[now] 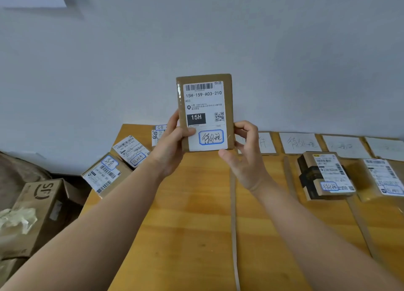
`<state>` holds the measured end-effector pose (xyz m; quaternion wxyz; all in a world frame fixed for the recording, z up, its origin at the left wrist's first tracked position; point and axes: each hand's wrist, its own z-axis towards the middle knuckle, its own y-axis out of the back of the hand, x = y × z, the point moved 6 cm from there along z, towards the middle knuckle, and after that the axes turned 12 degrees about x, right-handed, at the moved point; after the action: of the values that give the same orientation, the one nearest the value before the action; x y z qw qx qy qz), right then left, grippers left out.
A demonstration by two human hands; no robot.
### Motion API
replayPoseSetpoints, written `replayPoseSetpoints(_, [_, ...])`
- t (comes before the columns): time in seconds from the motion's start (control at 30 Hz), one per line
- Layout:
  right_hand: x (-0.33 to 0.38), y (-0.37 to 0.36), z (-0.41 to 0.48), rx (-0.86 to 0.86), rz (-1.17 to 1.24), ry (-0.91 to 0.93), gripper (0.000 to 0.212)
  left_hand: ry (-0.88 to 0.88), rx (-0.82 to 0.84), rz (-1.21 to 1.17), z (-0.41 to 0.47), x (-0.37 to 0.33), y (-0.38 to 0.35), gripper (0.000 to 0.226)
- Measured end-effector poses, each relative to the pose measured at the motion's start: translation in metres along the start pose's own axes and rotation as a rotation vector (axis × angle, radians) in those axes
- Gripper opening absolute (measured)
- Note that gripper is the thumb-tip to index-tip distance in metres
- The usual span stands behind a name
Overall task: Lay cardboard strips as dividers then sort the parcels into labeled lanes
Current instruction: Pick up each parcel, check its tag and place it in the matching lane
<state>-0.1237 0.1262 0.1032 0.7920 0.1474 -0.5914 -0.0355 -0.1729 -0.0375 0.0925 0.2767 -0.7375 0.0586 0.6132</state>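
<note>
I hold a small brown parcel [205, 112] upright in front of me, above the wooden table [190, 214], its white shipping label marked 15H facing me. My left hand [172, 137] grips its lower left edge. My right hand [244, 150] grips its lower right corner. Cardboard strips [233, 220] [289, 177] [360, 223] lie lengthwise on the table as lane dividers. White handwritten lane labels [299, 142] [344, 146] sit along the far edge. A black-and-brown parcel [323, 176] lies in one lane, and a padded envelope parcel [380, 180] in the lane to its right.
Several labelled parcels [105, 172] [131, 148] are heaped at the table's left end. An open brown carton [43, 205] with crumpled plastic stands on the floor at left. A pale wall rises right behind the table.
</note>
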Motion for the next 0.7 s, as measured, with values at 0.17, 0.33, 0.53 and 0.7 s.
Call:
replayPoseSetpoints(0.17, [0.002,-0.002,-0.004,0.035,0.003,-0.01,0.061,-0.005,-0.022,0.01,-0.005,-0.001,0.0,0.071])
replayPoseSetpoints(0.33, [-0.002,-0.003,-0.005,0.005,0.106,-0.124,0.055,0.05,-0.028,-0.013,-0.008,0.011,0.004,0.065])
replayPoseSetpoints(0.53, [-0.037,0.001,-0.017,-0.025,0.26,-0.412,0.026,0.287,-0.04,0.065,-0.013,0.054,0.01,0.069])
replayPoseSetpoints(0.7, [-0.054,0.012,-0.035,-0.106,0.365,-0.563,0.036,0.364,-0.001,0.131,-0.005,0.076,-0.004,0.083])
